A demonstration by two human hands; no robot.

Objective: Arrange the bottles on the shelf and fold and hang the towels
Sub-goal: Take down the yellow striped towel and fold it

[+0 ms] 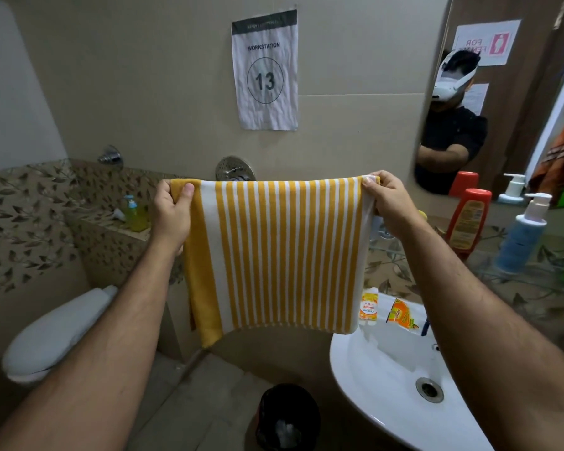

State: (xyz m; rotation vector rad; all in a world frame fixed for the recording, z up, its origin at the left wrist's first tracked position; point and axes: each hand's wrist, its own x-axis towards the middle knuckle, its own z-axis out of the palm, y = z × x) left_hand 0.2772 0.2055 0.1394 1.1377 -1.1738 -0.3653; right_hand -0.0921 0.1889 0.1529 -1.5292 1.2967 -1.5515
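Note:
A yellow and white striped towel (274,255) hangs spread out in front of the wall, held up by its top edge. My left hand (171,214) pinches its upper left corner and my right hand (389,203) pinches its upper right corner. On the glass shelf (534,281) at the right stand a red bottle (468,221) and a blue pump bottle (520,242). A small yellow-green bottle (134,214) stands on the tiled ledge at the left.
A white sink (388,385) lies at the lower right with sachets (401,314) on its rim. A toilet (56,333) is at the left, a black bin (287,418) below. A mirror (502,92) hangs at the right. A wall valve (235,169) is behind the towel.

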